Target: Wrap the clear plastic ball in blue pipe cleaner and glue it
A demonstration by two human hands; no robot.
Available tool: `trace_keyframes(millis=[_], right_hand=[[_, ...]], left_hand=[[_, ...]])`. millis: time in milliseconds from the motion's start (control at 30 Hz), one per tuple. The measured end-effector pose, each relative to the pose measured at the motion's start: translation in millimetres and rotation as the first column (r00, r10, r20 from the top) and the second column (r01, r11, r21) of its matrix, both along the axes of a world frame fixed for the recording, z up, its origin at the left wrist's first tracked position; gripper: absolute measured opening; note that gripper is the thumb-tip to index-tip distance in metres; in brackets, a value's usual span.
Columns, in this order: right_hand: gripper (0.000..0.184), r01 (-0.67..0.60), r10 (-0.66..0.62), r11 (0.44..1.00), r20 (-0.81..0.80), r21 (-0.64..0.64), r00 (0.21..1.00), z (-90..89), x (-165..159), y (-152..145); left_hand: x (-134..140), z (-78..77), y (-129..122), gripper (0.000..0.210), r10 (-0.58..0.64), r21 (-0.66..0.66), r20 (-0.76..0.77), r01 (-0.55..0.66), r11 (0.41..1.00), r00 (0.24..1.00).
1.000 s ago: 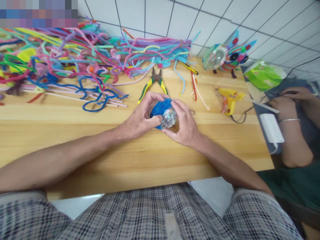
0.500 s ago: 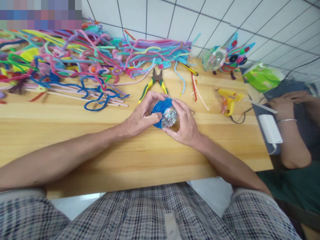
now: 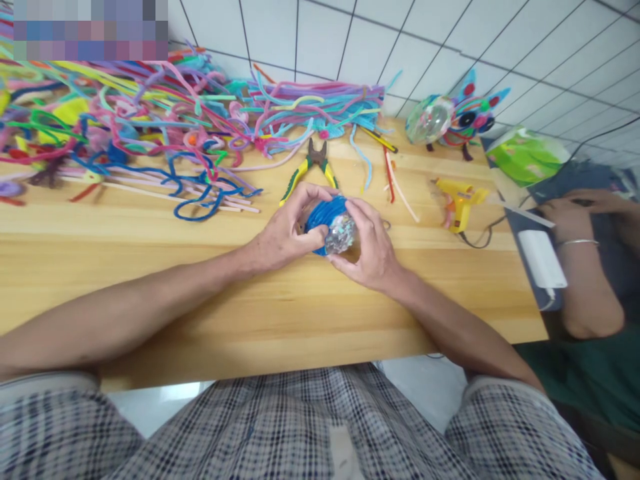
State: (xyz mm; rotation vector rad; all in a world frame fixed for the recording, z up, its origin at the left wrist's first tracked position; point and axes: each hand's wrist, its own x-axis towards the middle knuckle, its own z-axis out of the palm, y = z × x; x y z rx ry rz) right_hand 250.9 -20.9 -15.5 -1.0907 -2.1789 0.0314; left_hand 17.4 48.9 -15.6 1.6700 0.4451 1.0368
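Between my two hands is a clear ball (image 3: 341,235) with shiny flakes inside, its left part wrapped in rows of blue pipe cleaner (image 3: 324,215). My left hand (image 3: 293,227) grips the wrapped side, the thumb pressed on the blue rows near the bare clear part. On the other side, my right hand (image 3: 370,247) curls its fingers around the clear part. The ball's underside is hidden. Just beyond my left hand lie pliers (image 3: 316,160) with yellow and green handles, their jaws pointing away from me.
Many coloured pipe cleaners (image 3: 200,120) cover the table's back left. To the right are a yellow glue gun (image 3: 459,200) with a cord, a utility knife (image 3: 381,139) and a pipe-cleaner animal (image 3: 470,120) with a clear ball. A co-worker's arm (image 3: 585,267) rests beyond a white box (image 3: 541,259).
My hands keep almost the same hold on the ball; the left thumb shifts slightly on the blue rows. The whole view has moved a little.
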Motion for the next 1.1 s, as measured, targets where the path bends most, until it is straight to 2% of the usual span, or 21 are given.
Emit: trace_keyframes(millis=[300, 367, 433, 500, 567, 633, 700, 800, 867, 933, 1033, 1100], right_hand=[[0.108, -0.017, 0.017, 0.995, -0.004, -0.098, 1.000, -1.8, 3.6, -0.2], [0.113, -0.028, 0.019, 0.992, -0.074, -0.125, 0.997, -0.1, 4.8, -0.4], [0.107, -0.024, -0.013, 0.986, -0.223, -0.163, 0.975, 1.6, 6.6, 0.7], [0.093, -0.044, -0.051, 0.976, -0.423, -0.213, 0.905, 2.8, 9.4, 3.7], [0.077, -0.091, -0.096, 0.958, -0.602, -0.272, 0.792, 3.7, 12.9, 8.1], [0.063, -0.123, -0.185, 0.926, -0.714, -0.356, 0.675, 4.7, 16.1, 12.8], [0.052, -0.123, -0.291, 0.892, -0.760, -0.436, 0.582, 6.8, 18.1, 16.7], [0.039, -0.110, -0.387, 0.854, -0.762, -0.509, 0.519, 13.8, 19.9, 20.1], [0.034, -0.095, -0.427, 0.825, -0.724, -0.557, 0.541, 21.7, 23.8, 19.4], [0.032, -0.030, -0.474, 0.790, -0.641, -0.612, 0.603, 30.2, 33.8, 14.6], [0.033, 0.197, -0.561, 0.749, -0.448, -0.633, 0.696, 37.8, 65.2, -3.5], [0.035, 0.420, -0.652, 0.713, -0.310, -0.562, 0.692, 36.9, 95.2, -20.2]], left_hand=[[-3.3, -8.0, 7.0, 0.056, -0.018, -0.007, -0.032, 0.018, 1.000, 0.999], [-3.2, -9.1, 7.8, 0.055, -0.011, -0.006, -0.025, 0.011, 1.000, 1.000], [-3.3, -9.7, 8.7, 0.055, -0.006, -0.022, -0.024, 0.005, 1.000, 1.000], [-3.5, -9.9, 9.6, 0.056, -0.007, -0.044, -0.019, 0.006, 0.999, 1.000], [-3.8, -9.7, 10.0, 0.057, -0.008, -0.060, -0.010, 0.007, 0.998, 1.000], [-4.0, -9.1, 9.8, 0.057, 0.001, -0.069, -0.012, -0.002, 0.998, 1.000], [-4.2, -8.1, 9.1, 0.057, 0.007, -0.071, -0.023, -0.009, 0.997, 1.000], [-5.2, -6.7, 8.4, 0.057, 0.006, -0.061, -0.024, -0.007, 0.998, 1.000], [-6.2, -6.9, 8.6, 0.056, -0.002, -0.061, -0.027, 0.000, 0.998, 1.000], [-7.2, -8.7, 9.2, 0.055, -0.011, -0.073, -0.029, 0.008, 0.997, 1.000], [-7.1, -13.0, 9.0, 0.057, -0.008, -0.075, 0.005, 0.008, 0.997, 1.000], [-6.0, -15.2, 7.3, 0.057, 0.003, -0.059, 0.013, -0.003, 0.998, 1.000]])
